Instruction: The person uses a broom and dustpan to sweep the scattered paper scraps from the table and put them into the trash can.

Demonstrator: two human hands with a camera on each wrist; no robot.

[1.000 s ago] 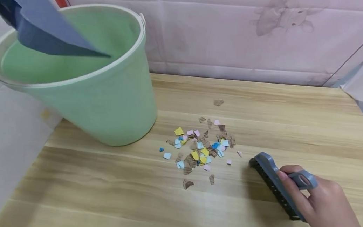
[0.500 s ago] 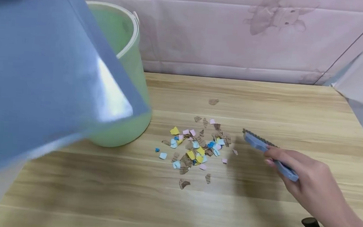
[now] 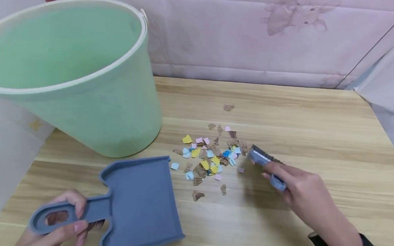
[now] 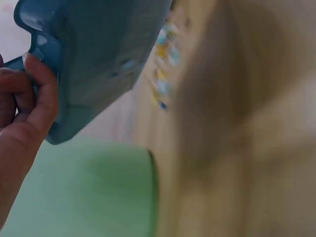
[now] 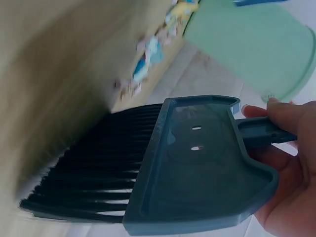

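**Dustpan and brush either side of the scraps**

Our left hand point(image 3: 61, 220) grips the blue plastic dustpan point(image 3: 136, 202) by its looped handle, near the wooden table's point(image 3: 320, 124) front edge. Pale green plastic bucket point(image 3: 83, 80) back-left. Coloured paper scraps point(image 3: 211, 158) mid-table. Our right hand point(image 3: 298, 193) holds the blue bristle brush point(image 3: 264, 164), fingers wrapped, touching the pile's right side.

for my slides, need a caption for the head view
Left hand holds a blue dustpan while right hand brings a brush to paper scraps.

Green bucket point(image 3: 82, 92) on wooden table point(image 3: 287, 110), pink padded wall point(image 3: 224, 33) behind.
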